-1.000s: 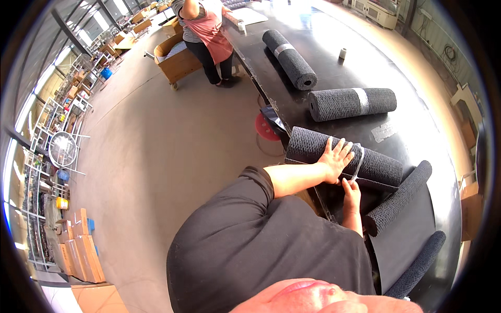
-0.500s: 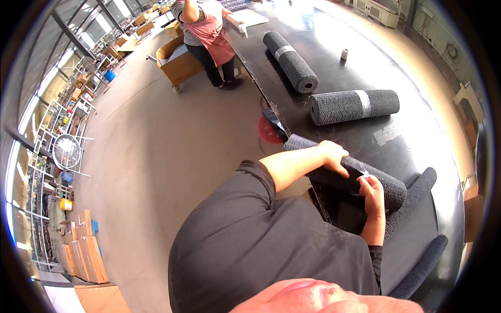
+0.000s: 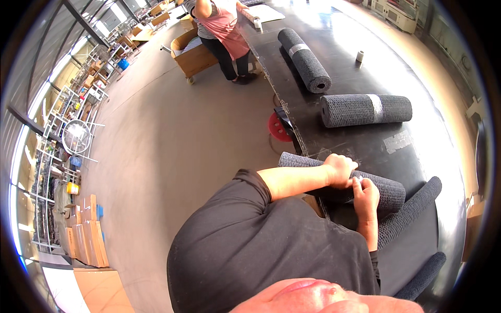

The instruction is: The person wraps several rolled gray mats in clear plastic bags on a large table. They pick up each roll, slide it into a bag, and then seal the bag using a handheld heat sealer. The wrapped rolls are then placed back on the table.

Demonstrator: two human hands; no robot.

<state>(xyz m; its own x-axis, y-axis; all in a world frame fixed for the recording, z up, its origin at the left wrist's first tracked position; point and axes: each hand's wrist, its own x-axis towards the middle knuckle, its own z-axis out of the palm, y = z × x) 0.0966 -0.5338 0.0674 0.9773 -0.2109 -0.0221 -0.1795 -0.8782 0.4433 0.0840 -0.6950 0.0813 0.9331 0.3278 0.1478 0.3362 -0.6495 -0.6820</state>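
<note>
**A:** At the near edge of the long black desk (image 3: 365,78), toward five o'clock in the view, the dark grey rolled mat (image 3: 389,192) lies on its side. The left hand (image 3: 340,170) is curled over the top of it, grip closed on the roll. The right hand (image 3: 366,197) is pressed against the roll just beside the left, fingers bent. Whether that grip pinches something small or only the mat I cannot tell.

**B:** What could go wrong from here?

**A:** My guess is the roll springing loose. It looks stiff and coarse, so if either hand lets up, the outer lap could open. It also sits close to the desk's edge, so a push could tip its near end off toward the floor (image 3: 182,156).

**B:** Anything else near it?

**A:** A loose strip of the same matting (image 3: 412,206) curves away at four o'clock, touching or nearly touching the roll, and it could drag if the roll turns. Two finished rolls, one with a pale band at two o'clock (image 3: 365,109) and another at one o'clock (image 3: 303,60), lie well apart.

**B:** And what is hard to see?

**A:** The person's own shoulder and dark shirt (image 3: 271,250) hide the near desk edge and the roll's left end. The fingertips are too small to read. A red round thing (image 3: 276,128) under the desk edge is partly covered. A co-worker (image 3: 222,26) at twelve o'clock is cut off at the top
</note>
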